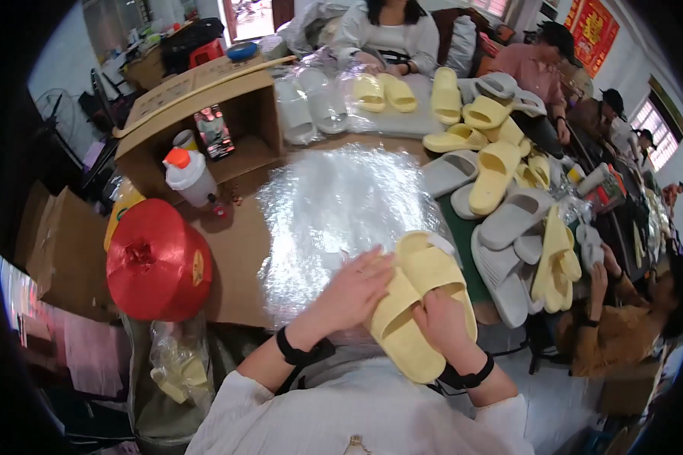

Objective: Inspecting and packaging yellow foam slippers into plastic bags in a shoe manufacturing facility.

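A pair of pale yellow slide slippers point(406, 318) is tilted in front of me, one overlapping the other, over the near right edge of the plastic. My right hand point(442, 322) grips them, its fingers curled around the strap area and partly hidden there. My left hand point(357, 284) is stretched out over the plastic, fingers extended, the tips at the left slipper's edge; whether they press on it I cannot tell. Beneath and beyond lies a shiny stack of clear plastic bags point(349, 197).
Loose yellow slippers point(497, 178) and grey slippers point(514, 218) crowd the right side. A red roll of ribbon point(158, 259), a white bottle with an orange cap point(190, 178) and a cardboard box point(197, 114) holding a phone point(215, 131) stand left. Co-workers sit across and right.
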### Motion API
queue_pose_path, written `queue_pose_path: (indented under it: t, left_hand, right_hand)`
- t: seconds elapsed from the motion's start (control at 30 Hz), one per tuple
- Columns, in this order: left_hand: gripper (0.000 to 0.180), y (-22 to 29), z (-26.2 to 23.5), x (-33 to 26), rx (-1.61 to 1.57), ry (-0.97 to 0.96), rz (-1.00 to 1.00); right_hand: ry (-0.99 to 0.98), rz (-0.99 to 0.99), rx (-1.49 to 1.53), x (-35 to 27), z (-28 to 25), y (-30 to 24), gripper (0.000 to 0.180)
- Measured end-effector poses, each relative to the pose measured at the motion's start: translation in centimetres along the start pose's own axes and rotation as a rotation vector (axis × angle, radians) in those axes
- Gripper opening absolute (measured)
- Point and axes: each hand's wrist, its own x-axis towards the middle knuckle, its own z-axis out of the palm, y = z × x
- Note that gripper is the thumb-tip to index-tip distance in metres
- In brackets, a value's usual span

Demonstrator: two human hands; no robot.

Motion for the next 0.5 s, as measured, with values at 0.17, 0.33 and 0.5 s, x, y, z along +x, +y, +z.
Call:
queue_pose_path:
  t: [0.17, 0.33, 0.5]
  left_hand:
    - [0.039, 2.1, 1.0, -0.1, -0.142, 0.040, 0.132]
    - [0.039, 3.5, 0.5, -1.4, -0.191, 0.030, 0.183]
    - [0.040, 3.8, -1.9, -2.1, -0.282, -0.051, 0.150]
  right_hand:
    - [0.108, 0.010, -0.006, 4.0, 3.1, 0.3, 0.017]
    - [0.123, -0.214, -0.042, 8.8, 6.0, 1.3, 0.018]
    - [0.085, 0.229, 0.541, 14.8, 8.2, 1.4, 0.020]
